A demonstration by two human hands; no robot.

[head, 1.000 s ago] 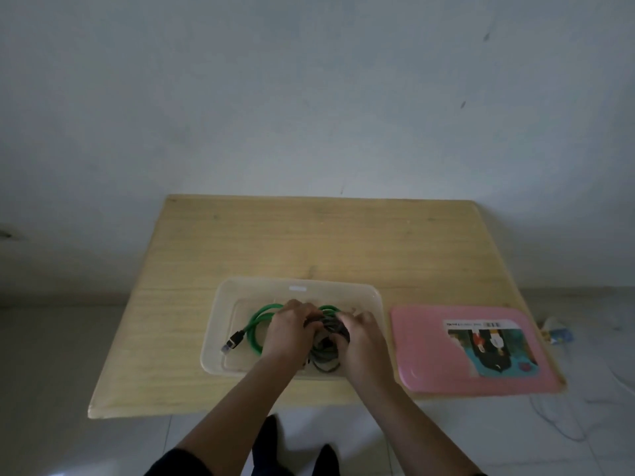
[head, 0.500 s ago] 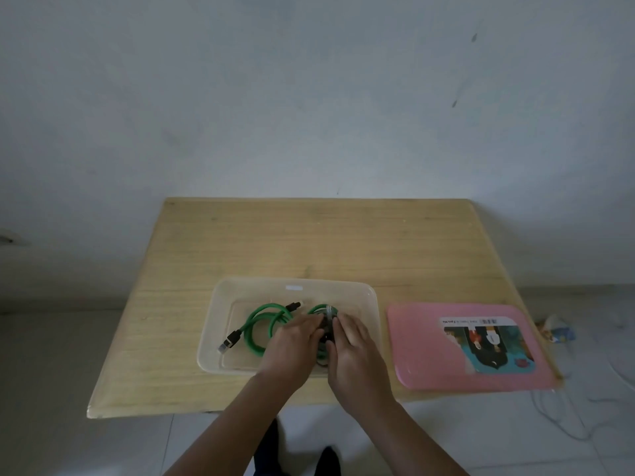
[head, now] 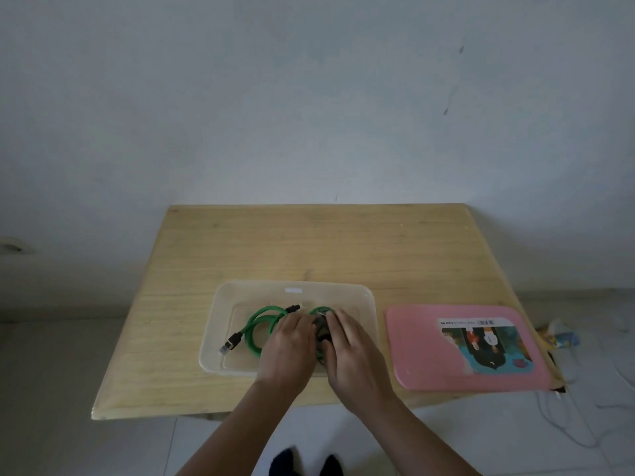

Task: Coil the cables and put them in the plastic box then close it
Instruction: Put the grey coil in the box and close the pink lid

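Note:
A clear plastic box (head: 292, 286) sits on the wooden table (head: 309, 242) near its front edge. Inside it lies a coiled green cable (head: 258, 326) with black plugs at its ends. A dark cable (head: 323, 330) shows in the gap between my hands, mostly hidden. My left hand (head: 291, 345) and my right hand (head: 351, 350) lie side by side in the box, fingers stretched forward, pressing down on the coils. The pink lid (head: 426, 362) with a picture label lies flat on the table to the right of the box.
The back half of the table is bare wood, and a pale wall stands behind it. On the floor to the right lie white cords (head: 563, 424) and a small packet (head: 563, 338). My feet show below the table's front edge.
My hands went from gripping the coils to lying flatter on them in the box. One black plug of the green cable now sticks out at the coil's top.

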